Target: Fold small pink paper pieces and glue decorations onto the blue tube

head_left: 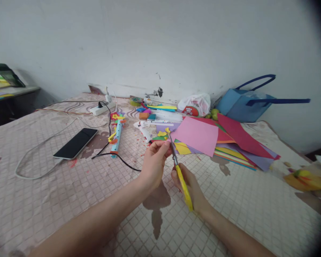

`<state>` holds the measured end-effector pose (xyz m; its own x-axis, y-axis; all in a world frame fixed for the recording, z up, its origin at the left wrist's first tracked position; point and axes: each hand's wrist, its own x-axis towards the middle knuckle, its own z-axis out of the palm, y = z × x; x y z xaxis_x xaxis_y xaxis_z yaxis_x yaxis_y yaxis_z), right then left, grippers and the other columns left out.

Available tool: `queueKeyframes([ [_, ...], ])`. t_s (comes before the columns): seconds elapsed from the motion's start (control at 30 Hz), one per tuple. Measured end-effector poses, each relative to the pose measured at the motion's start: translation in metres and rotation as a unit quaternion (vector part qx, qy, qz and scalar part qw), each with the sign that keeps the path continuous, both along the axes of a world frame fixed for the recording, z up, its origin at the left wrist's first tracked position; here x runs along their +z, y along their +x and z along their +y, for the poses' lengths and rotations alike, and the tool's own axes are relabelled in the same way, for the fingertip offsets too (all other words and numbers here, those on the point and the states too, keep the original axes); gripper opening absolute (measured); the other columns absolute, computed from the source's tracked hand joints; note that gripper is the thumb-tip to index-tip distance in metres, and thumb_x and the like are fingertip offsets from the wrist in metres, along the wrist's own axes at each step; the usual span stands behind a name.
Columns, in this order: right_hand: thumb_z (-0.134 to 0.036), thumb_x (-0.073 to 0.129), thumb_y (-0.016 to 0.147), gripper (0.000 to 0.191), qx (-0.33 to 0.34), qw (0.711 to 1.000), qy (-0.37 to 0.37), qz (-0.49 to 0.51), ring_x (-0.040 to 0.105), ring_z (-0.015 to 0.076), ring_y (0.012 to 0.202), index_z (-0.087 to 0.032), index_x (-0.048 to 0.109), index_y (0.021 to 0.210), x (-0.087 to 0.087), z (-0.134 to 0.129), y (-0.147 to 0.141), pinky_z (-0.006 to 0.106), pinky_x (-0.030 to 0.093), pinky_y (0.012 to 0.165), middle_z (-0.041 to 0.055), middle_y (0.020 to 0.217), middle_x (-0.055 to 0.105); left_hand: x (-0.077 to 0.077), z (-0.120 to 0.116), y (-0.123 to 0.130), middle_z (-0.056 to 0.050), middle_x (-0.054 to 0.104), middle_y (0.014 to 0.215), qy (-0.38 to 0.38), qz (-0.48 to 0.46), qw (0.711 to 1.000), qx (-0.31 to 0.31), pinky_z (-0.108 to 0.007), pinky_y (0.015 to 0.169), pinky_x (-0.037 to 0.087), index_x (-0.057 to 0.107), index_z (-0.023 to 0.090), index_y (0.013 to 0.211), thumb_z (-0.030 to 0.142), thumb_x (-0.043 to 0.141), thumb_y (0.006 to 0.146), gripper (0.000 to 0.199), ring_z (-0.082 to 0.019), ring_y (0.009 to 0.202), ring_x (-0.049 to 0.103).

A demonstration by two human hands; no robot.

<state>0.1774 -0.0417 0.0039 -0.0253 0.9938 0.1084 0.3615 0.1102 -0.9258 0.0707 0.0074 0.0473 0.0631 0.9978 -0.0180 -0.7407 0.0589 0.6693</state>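
My right hand (pixel 188 182) is closed around a pair of scissors (pixel 184 185) with yellow handles, their metal blades pointing up and away from me. My left hand (pixel 156 160) is pinched beside the blades; what lies between its fingertips is too small and covered to make out. Just beyond the scissor tips are small yellow paper cut-outs (pixel 162 134). A pink paper sheet (pixel 199 134) tops a spread of coloured sheets to the right of the blades. Left of my hands stands a light-blue paper strip (pixel 117 137) decorated with orange and yellow pieces.
A phone (pixel 76 143) on a white cable lies at left, near a power strip (pixel 103 108) with a black cord. A white glue gun (pixel 143 131) rests behind my left hand. Along the wall are a plastic bag (pixel 195 104) and a blue bag (pixel 243 105).
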Motion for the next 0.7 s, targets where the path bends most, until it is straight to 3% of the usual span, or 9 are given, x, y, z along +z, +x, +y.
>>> queueKeyframes([
  [0.2,-0.05,0.047,0.082,0.034,0.002,1.0,0.012,-0.015,0.031,0.0099,0.052,-0.021,0.035,0.068,-0.006,0.002,0.004,0.021,0.027,0.043,-0.0043,0.059,0.035,-0.001,0.0,-0.001,-0.001,0.061,0.073,0.0,0.004,1.0,0.0,-0.024,0.073,0.044,0.059,0.012,0.072,0.02,0.069,0.07,0.013,-0.01,0.071,0.057],
  [0.47,-0.056,0.046,0.079,0.038,0.012,0.999,-0.005,-0.053,0.031,0.0109,0.052,-0.021,0.036,0.067,0.002,0.002,0.006,0.022,0.027,0.045,-0.0043,0.058,0.035,-0.001,0.001,-0.002,-0.001,0.061,0.074,0.001,0.022,1.0,0.004,-0.024,0.074,0.043,0.059,0.013,0.073,0.022,0.068,0.07,0.013,-0.01,0.071,0.056],
  [0.7,-0.051,0.047,0.08,0.034,0.015,0.998,-0.008,-0.065,0.031,0.0102,0.052,-0.021,0.037,0.068,0.004,0.002,0.01,0.022,0.027,0.045,-0.0045,0.058,0.037,-0.002,0.001,-0.004,-0.002,0.062,0.075,0.003,0.041,0.999,0.006,-0.026,0.075,0.043,0.06,0.013,0.072,0.023,0.069,0.07,0.013,-0.01,0.072,0.057],
])
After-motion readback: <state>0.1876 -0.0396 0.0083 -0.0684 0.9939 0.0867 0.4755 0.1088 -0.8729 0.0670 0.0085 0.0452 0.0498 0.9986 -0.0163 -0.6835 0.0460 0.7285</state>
